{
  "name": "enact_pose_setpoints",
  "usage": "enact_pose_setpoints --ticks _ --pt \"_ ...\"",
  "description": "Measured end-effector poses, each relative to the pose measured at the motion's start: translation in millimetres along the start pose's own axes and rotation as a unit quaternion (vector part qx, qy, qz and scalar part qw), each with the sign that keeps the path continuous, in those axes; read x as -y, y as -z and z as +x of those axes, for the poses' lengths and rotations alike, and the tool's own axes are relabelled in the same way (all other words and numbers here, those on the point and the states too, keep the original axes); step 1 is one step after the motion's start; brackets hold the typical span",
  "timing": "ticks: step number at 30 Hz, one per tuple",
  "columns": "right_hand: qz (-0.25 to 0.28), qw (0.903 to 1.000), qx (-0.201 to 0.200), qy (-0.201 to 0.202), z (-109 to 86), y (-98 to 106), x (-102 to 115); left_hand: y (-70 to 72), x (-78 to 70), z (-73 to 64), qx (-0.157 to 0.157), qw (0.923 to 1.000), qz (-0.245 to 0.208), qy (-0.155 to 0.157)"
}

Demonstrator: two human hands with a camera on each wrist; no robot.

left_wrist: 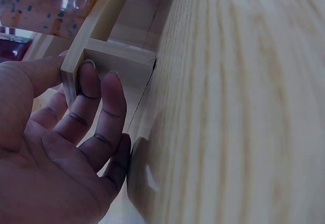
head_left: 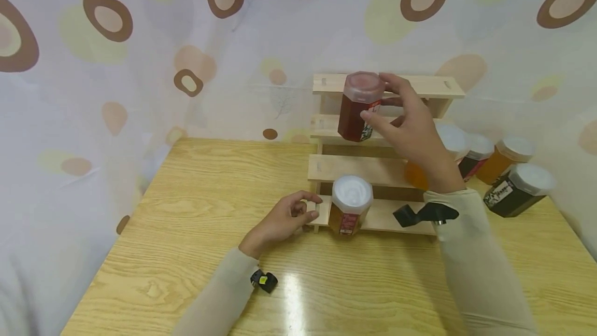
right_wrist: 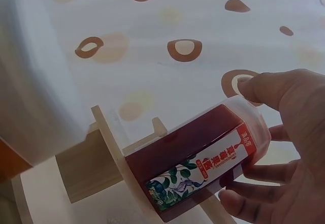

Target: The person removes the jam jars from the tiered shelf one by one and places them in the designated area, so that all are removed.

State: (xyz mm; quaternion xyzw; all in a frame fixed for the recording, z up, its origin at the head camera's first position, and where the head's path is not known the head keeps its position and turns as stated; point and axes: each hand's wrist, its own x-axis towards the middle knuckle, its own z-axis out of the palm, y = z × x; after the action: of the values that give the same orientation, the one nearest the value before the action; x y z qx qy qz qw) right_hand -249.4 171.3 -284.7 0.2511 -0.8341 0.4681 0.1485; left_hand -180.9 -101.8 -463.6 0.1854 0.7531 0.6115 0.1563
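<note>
My right hand [head_left: 410, 118] grips a dark red jar [head_left: 356, 113] with a clear lid, thumb on one side and fingers on the other. The jar overlaps the upper boards of a stepped wooden shelf rack [head_left: 354, 167] in the head view. Its label, printed with leaves and berries, faces the right wrist camera, and its base [right_wrist: 147, 183] is right by a board. Low at the rack's left end, my left hand [head_left: 284, 217] pinches the tip of the bottom board [left_wrist: 76, 66], fingertips beneath it. Beside that hand an amber jar [head_left: 350, 206] with a white lid stands on the bottom board.
Right of the rack, partly behind my right forearm, stand several lidded jars, among them a dark one [head_left: 517, 191] and an orange one [head_left: 506, 159]. The wood-grain table [head_left: 196, 185] meets a patterned cloth [head_left: 154, 92] behind and at the sides.
</note>
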Motion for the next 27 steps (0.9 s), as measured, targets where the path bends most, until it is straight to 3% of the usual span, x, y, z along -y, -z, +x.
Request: enact_pose_setpoints --ticks 18,27 --pt "-0.002 0.9998 0.004 0.019 12.1 -14.3 -11.0 0.8 -0.4 0.3 -0.003 1.0000 0.008 0.002" --pt "0.009 0.9991 -0.028 0.030 16.1 -26.5 -19.7 -0.4 -0.7 -1.0 -0.001 1.0000 0.000 -0.001"
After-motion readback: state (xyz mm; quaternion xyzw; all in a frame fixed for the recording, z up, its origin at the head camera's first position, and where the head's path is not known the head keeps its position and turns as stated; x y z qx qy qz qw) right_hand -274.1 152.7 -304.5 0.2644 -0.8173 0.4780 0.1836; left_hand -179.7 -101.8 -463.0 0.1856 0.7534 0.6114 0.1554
